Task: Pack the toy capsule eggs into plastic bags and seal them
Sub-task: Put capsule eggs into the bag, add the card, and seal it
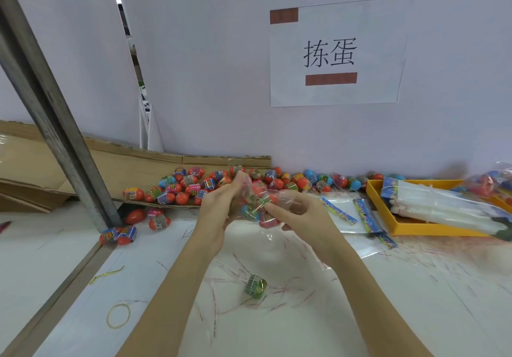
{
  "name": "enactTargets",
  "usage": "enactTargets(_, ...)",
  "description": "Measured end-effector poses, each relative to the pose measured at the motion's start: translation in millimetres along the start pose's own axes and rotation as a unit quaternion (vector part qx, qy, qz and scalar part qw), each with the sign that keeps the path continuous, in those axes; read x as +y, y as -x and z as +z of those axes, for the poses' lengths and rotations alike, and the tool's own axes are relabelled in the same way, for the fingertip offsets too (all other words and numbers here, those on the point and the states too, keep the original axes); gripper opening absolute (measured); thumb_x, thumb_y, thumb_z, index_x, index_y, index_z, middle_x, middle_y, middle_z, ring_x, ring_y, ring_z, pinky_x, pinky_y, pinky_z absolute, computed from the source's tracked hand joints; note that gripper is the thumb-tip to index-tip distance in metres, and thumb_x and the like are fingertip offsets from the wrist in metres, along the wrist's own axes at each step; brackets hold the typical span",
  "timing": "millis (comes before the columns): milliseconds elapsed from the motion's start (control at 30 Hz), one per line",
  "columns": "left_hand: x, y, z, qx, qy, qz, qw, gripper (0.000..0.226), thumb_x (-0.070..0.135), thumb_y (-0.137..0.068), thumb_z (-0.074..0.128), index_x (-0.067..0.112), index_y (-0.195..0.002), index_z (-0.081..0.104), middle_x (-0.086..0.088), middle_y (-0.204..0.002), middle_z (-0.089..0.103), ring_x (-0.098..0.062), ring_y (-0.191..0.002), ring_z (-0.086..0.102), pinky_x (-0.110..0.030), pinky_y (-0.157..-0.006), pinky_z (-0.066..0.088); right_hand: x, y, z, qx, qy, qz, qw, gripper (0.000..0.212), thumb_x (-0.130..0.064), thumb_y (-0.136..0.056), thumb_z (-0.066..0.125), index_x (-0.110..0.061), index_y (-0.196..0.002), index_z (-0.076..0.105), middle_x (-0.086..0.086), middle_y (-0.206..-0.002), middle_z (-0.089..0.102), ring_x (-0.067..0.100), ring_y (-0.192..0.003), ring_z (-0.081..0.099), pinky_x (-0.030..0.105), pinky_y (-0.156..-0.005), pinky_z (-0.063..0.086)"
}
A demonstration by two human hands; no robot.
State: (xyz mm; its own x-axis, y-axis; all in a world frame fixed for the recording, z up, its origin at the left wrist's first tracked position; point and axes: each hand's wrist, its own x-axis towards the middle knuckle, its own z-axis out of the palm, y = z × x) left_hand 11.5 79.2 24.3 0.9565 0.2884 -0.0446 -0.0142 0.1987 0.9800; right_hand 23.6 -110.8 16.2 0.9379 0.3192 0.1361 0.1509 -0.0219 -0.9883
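I hold a clear plastic bag [257, 204] with several capsule eggs inside, lifted above the white table [388, 301]. My left hand [214, 208] grips the bag's left side and top. My right hand [297, 212] holds its right side, fingers curled round the plastic. A pile of red, blue and green capsule eggs [194, 185] lies behind the bag along the wall. One green egg [255, 286] lies alone on the table, near my forearms.
A yellow tray [399, 228] at right holds stacked empty bags with printed headers [443, 204]. Loose flat bags [346, 212] lie beside it. Filled bags [493, 182] sit far right. Cardboard [110, 163] and a metal post [55, 124] stand at left. A rubber band [118, 315] lies front left.
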Motion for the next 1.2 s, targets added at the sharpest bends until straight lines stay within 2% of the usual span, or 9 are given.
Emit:
enactTargets(100, -4.5, 0.0, -2.8, 0.016, -0.030, 0.057, 0.998, 0.025, 0.044, -0.087, 0.077, 0.020, -0.094, 0.082, -0.006, -0.094, 0.080, -0.018, -0.086, 0.077, -0.036, -0.084, 0.062, -0.9, 0.2, 6.7, 0.004, -0.002, 0.012, 1.000, 0.022, -0.047, -0.095, 0.068, -0.029, -0.103, 0.079, -0.002, -0.094, 0.080, 0.019, -0.088, 0.076, 0.031, -0.077, 0.062)
enactTargets(333, -10.3, -3.3, -4.3, 0.074, -0.106, 0.229, 0.965, 0.013, 0.035, -0.098, 0.071, 0.027, -0.088, 0.074, 0.006, -0.068, 0.065, -0.003, -0.064, 0.064, -0.013, -0.062, 0.053, 0.1, -1.3, 10.3, 0.052, -0.083, 0.026, 0.995, 0.021, -0.029, -0.097, 0.068, -0.015, -0.106, 0.082, 0.004, -0.094, 0.081, 0.017, -0.089, 0.078, 0.029, -0.081, 0.063)
enactTargets(433, -12.6, -2.1, 0.1, 0.085, -0.113, 0.259, 0.955, 0.014, 0.033, -0.101, 0.067, 0.026, -0.089, 0.070, -0.007, -0.072, 0.059, -0.005, -0.059, 0.058, -0.014, -0.056, 0.051, -2.7, -1.5, 13.0, 0.061, -0.140, 0.033, 0.988, 0.021, -0.023, -0.096, 0.070, -0.009, -0.107, 0.081, 0.010, -0.096, 0.080, 0.022, -0.089, 0.078, 0.025, -0.078, 0.062)
enactTargets(633, -11.9, -0.7, 2.4, 0.103, -0.201, 0.331, 0.916, 0.012, 0.033, -0.103, 0.062, 0.027, -0.093, 0.068, 0.004, -0.073, 0.061, -0.015, -0.061, 0.056, -0.030, -0.057, 0.048, -7.4, -1.0, 15.0, 0.097, -0.180, 0.061, 0.977, 0.014, -0.019, -0.095, 0.072, -0.011, -0.094, 0.084, 0.011, -0.093, 0.080, 0.021, -0.086, 0.077, 0.025, -0.075, 0.061)
enactTargets(733, -11.7, 1.3, 4.1, 0.074, -0.233, 0.345, 0.906, 0.017, 0.031, -0.103, 0.061, 0.018, -0.094, 0.068, -0.005, -0.065, 0.058, -0.017, -0.052, 0.049, -0.032, -0.050, 0.043, -7.4, -2.8, 12.4, 0.170, -0.173, 0.074, 0.967, 0.020, -0.015, -0.091, 0.073, -0.013, -0.074, 0.083, 0.006, -0.077, 0.078, 0.012, -0.069, 0.072, 0.021, -0.066, 0.056)
enactTargets(833, -14.3, 2.8, 8.2, 0.044, -0.213, 0.325, 0.920, 0.022, 0.027, -0.107, 0.057, 0.010, -0.094, 0.065, -0.021, -0.062, 0.053, -0.039, -0.056, 0.047, -0.045, -0.053, 0.043, -5.8, -4.4, 11.7, 0.218, -0.187, 0.065, 0.956, 0.016, -0.016, -0.091, 0.075, -0.008, -0.080, 0.082, 0.007, -0.076, 0.077, 0.017, -0.078, 0.071, 0.030, -0.078, 0.055)
enactTargets(900, -15.8, 3.7, 11.5, 0.045, -0.181, 0.300, 0.936, 0.024, 0.029, -0.108, 0.055, 0.012, -0.093, 0.062, -0.024, -0.064, 0.052, -0.035, -0.053, 0.041, -0.039, -0.048, 0.038, -5.2, -4.1, 15.5, 0.224, -0.191, 0.051, 0.954, 0.015, -0.021, -0.093, 0.076, -0.010, -0.086, 0.084, 0.008, -0.083, 0.079, 0.019, -0.086, 0.075, 0.025, -0.075, 0.056)
enactTargets(1000, -15.6, 2.0, 10.4, 0.055, -0.136, 0.260, 0.954, 0.020, 0.033, -0.108, 0.055, 0.018, -0.097, 0.063, -0.014, -0.063, 0.050, -0.020, -0.052, 0.037, -0.031, -0.046, 0.034, -5.4, -3.5, 19.9, 0.195, -0.200, 0.042, 0.959, 0.017, -0.029, -0.096, 0.073, -0.016, -0.093, 0.084, 0.006, -0.090, 0.080, 0.018, -0.089, 0.077, 0.019, -0.068, 0.058)
enactTargets(1200, -15.8, -0.5, 2.0, 0.081, -0.084, 0.247, 0.962, 0.015, 0.030, -0.110, 0.052, 0.025, -0.099, 0.061, -0.006, -0.061, 0.051, -0.010, -0.044, 0.040, -0.020, -0.039, 0.034, -5.3, -3.1, 7.6, -0.014, -0.243, 0.105, 0.964, 0.052, -0.052, -0.092, 0.071, -0.015, -0.128, 0.067, 0.014, -0.116, 0.077, 0.035, -0.101, 0.076, 0.043, -0.086, 0.063)
